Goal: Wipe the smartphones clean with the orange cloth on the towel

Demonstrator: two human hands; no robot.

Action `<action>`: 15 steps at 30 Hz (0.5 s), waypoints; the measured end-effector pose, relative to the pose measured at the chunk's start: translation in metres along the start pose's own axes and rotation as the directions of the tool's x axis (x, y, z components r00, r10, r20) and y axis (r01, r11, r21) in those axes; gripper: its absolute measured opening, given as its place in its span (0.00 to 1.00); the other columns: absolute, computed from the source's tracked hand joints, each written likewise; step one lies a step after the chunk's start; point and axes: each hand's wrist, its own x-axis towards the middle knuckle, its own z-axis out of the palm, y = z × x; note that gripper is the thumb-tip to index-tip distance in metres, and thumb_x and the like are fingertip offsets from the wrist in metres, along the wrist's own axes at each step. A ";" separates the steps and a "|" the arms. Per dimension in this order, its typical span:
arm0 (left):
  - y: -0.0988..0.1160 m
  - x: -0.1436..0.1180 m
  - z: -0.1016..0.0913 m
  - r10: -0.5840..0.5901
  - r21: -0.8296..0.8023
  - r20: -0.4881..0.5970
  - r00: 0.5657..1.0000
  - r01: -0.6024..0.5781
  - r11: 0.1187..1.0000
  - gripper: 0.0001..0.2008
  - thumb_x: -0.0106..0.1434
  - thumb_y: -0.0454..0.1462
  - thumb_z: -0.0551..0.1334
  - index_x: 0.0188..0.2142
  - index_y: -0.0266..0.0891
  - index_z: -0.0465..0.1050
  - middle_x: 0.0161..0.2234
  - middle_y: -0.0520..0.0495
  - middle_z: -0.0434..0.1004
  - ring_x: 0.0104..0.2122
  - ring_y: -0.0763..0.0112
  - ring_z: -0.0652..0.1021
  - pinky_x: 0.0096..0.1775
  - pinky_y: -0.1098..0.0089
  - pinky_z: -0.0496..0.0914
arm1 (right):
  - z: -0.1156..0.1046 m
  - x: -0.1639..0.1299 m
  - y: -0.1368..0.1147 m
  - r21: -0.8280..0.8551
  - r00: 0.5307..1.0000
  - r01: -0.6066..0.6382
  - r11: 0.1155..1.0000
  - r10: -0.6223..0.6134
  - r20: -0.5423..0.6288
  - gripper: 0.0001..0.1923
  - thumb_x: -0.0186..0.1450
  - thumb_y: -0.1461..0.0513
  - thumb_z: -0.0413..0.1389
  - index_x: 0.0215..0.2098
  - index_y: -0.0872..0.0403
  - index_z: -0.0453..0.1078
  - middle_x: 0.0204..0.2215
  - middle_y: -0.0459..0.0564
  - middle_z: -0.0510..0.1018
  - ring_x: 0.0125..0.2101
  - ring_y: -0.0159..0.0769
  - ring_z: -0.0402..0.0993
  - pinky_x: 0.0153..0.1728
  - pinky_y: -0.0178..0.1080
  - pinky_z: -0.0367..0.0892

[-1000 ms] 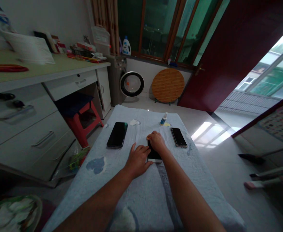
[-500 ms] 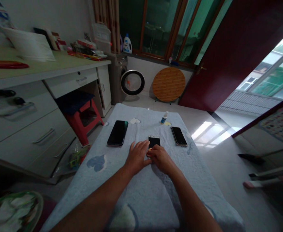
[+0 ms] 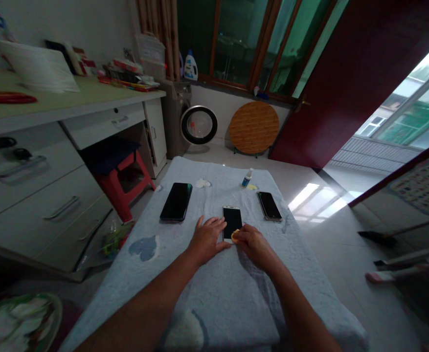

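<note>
Low tabletop (image 3: 214, 293) draped in a pale blue quilted cloth (image 3: 236, 303) with a dark heart patch (image 3: 143, 247) at its left side. Lying flat on the cloth: large black phone (image 3: 176, 201) at left, white-edged phone (image 3: 232, 222) in the middle, smaller dark phone (image 3: 269, 206) at right. Far edge: white wad (image 3: 202, 184), small bottle (image 3: 247, 177) standing upright, yellow scrap (image 3: 252, 187) just beside it.

Three phones on cloth (image 3: 207, 274): middle phone (image 3: 232, 218) between large phone (image 3: 176, 201), small phone (image 3: 269, 206)
</note>
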 end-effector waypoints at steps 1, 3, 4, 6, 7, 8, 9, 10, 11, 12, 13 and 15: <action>0.000 0.000 0.000 0.002 -0.004 0.003 1.000 -0.002 1.000 0.29 0.60 0.50 0.63 0.58 0.44 0.65 0.61 0.41 0.64 0.61 0.55 0.63 0.62 0.45 0.45 | 0.003 0.005 0.000 0.004 1.000 0.021 1.000 -0.021 -0.007 0.13 0.67 0.66 0.51 0.40 0.52 0.78 0.35 0.50 0.74 0.39 0.33 0.71 0.43 0.34 0.63; 0.000 0.001 0.000 0.005 -0.011 0.013 1.000 -0.004 1.000 0.29 0.60 0.50 0.63 0.58 0.45 0.64 0.61 0.41 0.64 0.61 0.55 0.64 0.62 0.45 0.45 | 0.008 0.018 0.001 -0.001 0.999 0.043 0.999 -0.043 -0.020 0.13 0.67 0.67 0.51 0.40 0.53 0.78 0.35 0.50 0.74 0.39 0.33 0.71 0.43 0.34 0.62; 0.001 0.001 -0.001 0.005 -0.013 0.017 1.000 -0.005 1.000 0.29 0.60 0.49 0.63 0.59 0.45 0.64 0.61 0.41 0.65 0.61 0.55 0.64 0.62 0.45 0.45 | 0.009 0.026 0.003 -0.017 0.999 0.040 0.999 -0.040 -0.024 0.12 0.67 0.67 0.51 0.40 0.53 0.78 0.36 0.50 0.75 0.39 0.33 0.71 0.44 0.33 0.62; 0.002 0.001 -0.003 0.004 -0.015 0.022 1.000 -0.004 1.000 0.29 0.61 0.48 0.63 0.59 0.45 0.63 0.61 0.42 0.65 0.61 0.55 0.64 0.62 0.44 0.45 | 0.008 0.044 0.010 -0.070 0.999 0.007 0.998 -0.010 -0.032 0.13 0.66 0.67 0.52 0.41 0.53 0.78 0.37 0.51 0.75 0.39 0.33 0.71 0.44 0.33 0.61; 0.003 0.001 -0.004 0.003 -0.015 0.024 1.000 -0.003 1.000 0.28 0.61 0.48 0.63 0.59 0.45 0.63 0.61 0.42 0.65 0.61 0.55 0.64 0.62 0.44 0.45 | 0.007 0.053 0.014 -0.099 0.999 -0.018 0.995 0.015 -0.030 0.13 0.66 0.67 0.52 0.41 0.53 0.78 0.37 0.51 0.76 0.39 0.33 0.71 0.44 0.33 0.61; 0.004 0.001 -0.005 0.003 -0.014 0.026 1.000 -0.003 1.000 0.28 0.61 0.48 0.63 0.58 0.44 0.64 0.61 0.41 0.65 0.61 0.55 0.64 0.62 0.44 0.45 | 0.004 0.062 0.018 -0.127 0.999 -0.043 0.991 0.039 -0.029 0.13 0.67 0.67 0.51 0.42 0.53 0.78 0.37 0.51 0.76 0.39 0.33 0.71 0.44 0.33 0.61; 0.004 0.001 -0.007 0.005 -0.013 0.025 1.000 -0.004 1.000 0.28 0.61 0.48 0.63 0.58 0.43 0.64 0.61 0.41 0.65 0.61 0.55 0.64 0.62 0.44 0.45 | 0.002 0.071 0.022 -0.153 0.997 -0.070 0.986 0.065 -0.036 0.13 0.67 0.67 0.51 0.42 0.53 0.77 0.38 0.52 0.76 0.39 0.32 0.71 0.44 0.33 0.60; 0.005 0.000 -0.007 0.008 -0.012 0.021 1.000 -0.008 1.000 0.28 0.60 0.48 0.63 0.58 0.42 0.65 0.61 0.41 0.65 0.61 0.55 0.64 0.62 0.44 0.45 | 0.000 0.078 0.026 -0.177 0.995 -0.100 0.979 0.093 -0.045 0.13 0.67 0.66 0.50 0.43 0.53 0.77 0.38 0.52 0.76 0.40 0.33 0.71 0.44 0.32 0.60; 0.005 -0.001 -0.008 0.012 -0.010 0.014 1.000 -0.012 1.000 0.28 0.60 0.48 0.63 0.57 0.42 0.65 0.61 0.40 0.65 0.61 0.55 0.64 0.62 0.44 0.45 | -0.002 0.085 0.030 -0.199 0.992 -0.125 0.972 0.116 -0.057 0.14 0.68 0.66 0.50 0.43 0.53 0.77 0.38 0.52 0.76 0.40 0.33 0.71 0.44 0.32 0.60; 0.005 -0.001 -0.008 0.017 -0.008 0.006 1.000 -0.017 1.000 0.28 0.60 0.48 0.63 0.58 0.42 0.65 0.61 0.40 0.65 0.61 0.55 0.64 0.62 0.45 0.44 | -0.004 0.090 0.033 -0.215 0.988 -0.151 0.965 0.139 -0.071 0.13 0.68 0.65 0.50 0.43 0.54 0.77 0.39 0.53 0.76 0.40 0.33 0.71 0.45 0.32 0.60; 0.005 -0.002 -0.008 0.020 -0.007 -0.002 1.000 -0.020 1.000 0.28 0.60 0.48 0.63 0.58 0.42 0.65 0.61 0.41 0.65 0.61 0.55 0.64 0.63 0.45 0.43 | -0.005 0.092 0.035 -0.225 0.984 -0.175 0.959 0.159 -0.086 0.13 0.68 0.65 0.50 0.44 0.54 0.77 0.39 0.53 0.76 0.40 0.33 0.71 0.45 0.32 0.59; 0.005 -0.003 -0.007 0.021 -0.006 -0.015 1.000 -0.022 1.000 0.29 0.60 0.49 0.63 0.58 0.42 0.65 0.61 0.41 0.65 0.60 0.55 0.64 0.63 0.45 0.42 | -0.008 0.091 0.038 -0.222 0.976 -0.208 0.953 0.189 -0.103 0.13 0.68 0.65 0.51 0.44 0.54 0.77 0.39 0.53 0.76 0.40 0.33 0.71 0.44 0.32 0.59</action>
